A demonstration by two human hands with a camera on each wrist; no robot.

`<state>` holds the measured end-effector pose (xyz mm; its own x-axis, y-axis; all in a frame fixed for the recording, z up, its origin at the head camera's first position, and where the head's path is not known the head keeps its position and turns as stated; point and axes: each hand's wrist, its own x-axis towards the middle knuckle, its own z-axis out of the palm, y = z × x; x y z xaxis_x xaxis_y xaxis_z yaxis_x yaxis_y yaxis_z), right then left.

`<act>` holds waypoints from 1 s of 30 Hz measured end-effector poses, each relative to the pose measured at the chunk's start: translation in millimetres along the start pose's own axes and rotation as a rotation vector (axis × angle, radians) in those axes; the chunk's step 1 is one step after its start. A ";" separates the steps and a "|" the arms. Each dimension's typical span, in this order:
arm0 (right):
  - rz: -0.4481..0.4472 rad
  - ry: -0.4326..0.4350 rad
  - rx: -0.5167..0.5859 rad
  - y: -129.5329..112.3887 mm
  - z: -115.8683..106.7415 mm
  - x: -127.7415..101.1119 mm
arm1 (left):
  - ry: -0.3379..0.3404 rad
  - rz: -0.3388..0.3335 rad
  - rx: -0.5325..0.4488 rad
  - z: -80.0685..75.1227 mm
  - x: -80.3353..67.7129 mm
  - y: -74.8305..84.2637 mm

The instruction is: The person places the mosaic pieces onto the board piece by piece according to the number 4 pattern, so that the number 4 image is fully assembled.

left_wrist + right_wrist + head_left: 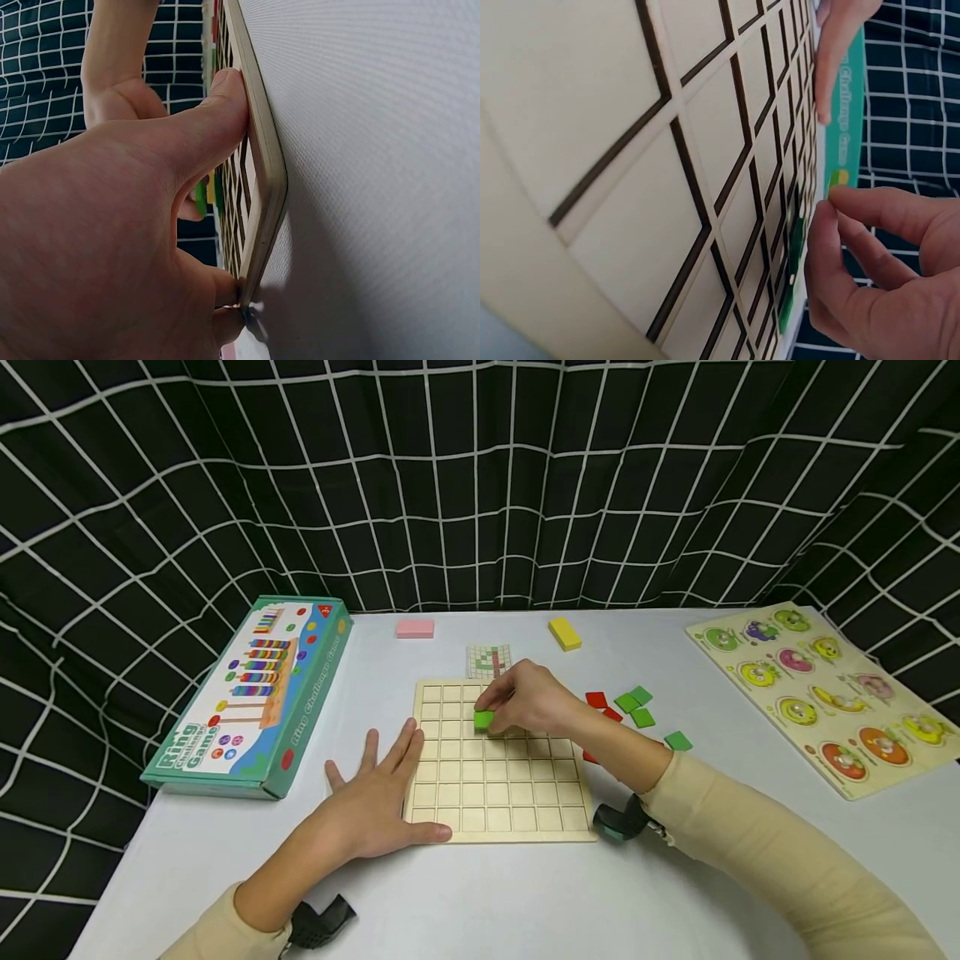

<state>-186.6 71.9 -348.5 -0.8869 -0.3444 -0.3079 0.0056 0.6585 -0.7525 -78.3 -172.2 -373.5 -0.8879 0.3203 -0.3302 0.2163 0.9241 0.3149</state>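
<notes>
A pale wooden grid board (pixel 510 797) lies flat on the white table. My right hand (pixel 528 697) pinches a green square tile (pixel 483 721) between thumb and fingertips, over the upper part of the grid. In the right wrist view, more green tiles (pixel 791 274) sit in the board's cells near that hand; in the head view the hand hides them. My left hand (pixel 371 810) is spread at the board's left side. Its thumb (pixel 225 101) lies on the near corner, and the straight fingers reach along the left edge.
Loose green tiles (pixel 642 717) and red tiles (pixel 596 700) lie right of the board. A small printed pattern card (pixel 480 662) is behind it, with a pink block (pixel 415 628) and a yellow block (pixel 564 633). A game box (pixel 273 693) stands left, a fruit puzzle board (pixel 825 693) right.
</notes>
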 end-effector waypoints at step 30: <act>-0.074 -0.024 -0.169 -12.0 16.1 8.3 | -0.011 -0.007 -0.009 1.1 1.3 -0.6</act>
<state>-186.6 50.3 -351.4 -0.8709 -0.4101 -0.2708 -0.1385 0.7335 -0.6654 -79.2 -172.1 -375.1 -0.8848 0.3161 -0.3424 0.2063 0.9245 0.3204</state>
